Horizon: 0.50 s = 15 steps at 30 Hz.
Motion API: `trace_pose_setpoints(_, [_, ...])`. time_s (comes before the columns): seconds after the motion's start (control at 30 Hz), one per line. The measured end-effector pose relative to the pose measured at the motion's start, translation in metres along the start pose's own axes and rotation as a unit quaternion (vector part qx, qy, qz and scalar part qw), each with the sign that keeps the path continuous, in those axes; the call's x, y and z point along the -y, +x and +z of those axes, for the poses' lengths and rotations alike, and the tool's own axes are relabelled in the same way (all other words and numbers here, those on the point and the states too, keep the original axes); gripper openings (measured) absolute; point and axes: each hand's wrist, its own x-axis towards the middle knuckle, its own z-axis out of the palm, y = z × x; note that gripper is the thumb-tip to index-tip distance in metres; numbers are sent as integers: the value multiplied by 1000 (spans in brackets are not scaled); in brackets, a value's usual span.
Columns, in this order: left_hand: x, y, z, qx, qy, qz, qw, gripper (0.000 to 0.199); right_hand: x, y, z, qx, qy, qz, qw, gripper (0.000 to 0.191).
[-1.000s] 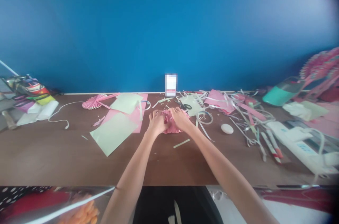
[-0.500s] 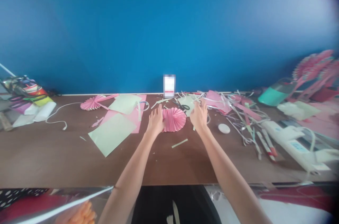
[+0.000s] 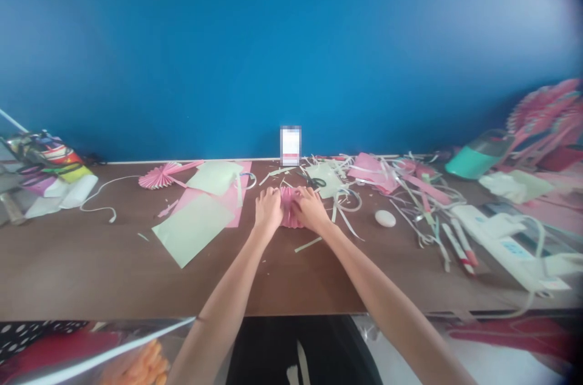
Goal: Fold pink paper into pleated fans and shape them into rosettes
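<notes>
A pleated pink paper fan lies on the brown table in front of me, its two sides covered by my hands. My left hand grips its left side with bent fingers. Over its right side, my right hand is closed, the fingers curled onto the folds. Just behind the hands are dark-handled scissors on pale green paper scraps. A thin pale green strip lies on the table near my right wrist.
Green sheets overlap pink paper at left, beside another pink fan. A phone stands against the blue wall. Ribbons and pink scraps, a white oval object, markers and a white power strip lie at right.
My right hand has moved left from the scissors and scraps onto the right side of the pink fan. My left hand stays at its left side.
</notes>
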Motion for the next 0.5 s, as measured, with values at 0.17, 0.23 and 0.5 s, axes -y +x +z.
trace_pose_setpoints(0.17, [1,4,1,6,2,33,999,36,-6,4,2,-36,52,37,997,26])
trace_pose_setpoints(0.23, [3,6,0,15,-6,74,997,36,-13,9,4,-48,83,75,993,32])
trace_pose_setpoints(0.5, [11,8,-3,31,-52,170,984,48,-30,22,14,35,162,72,984,40])
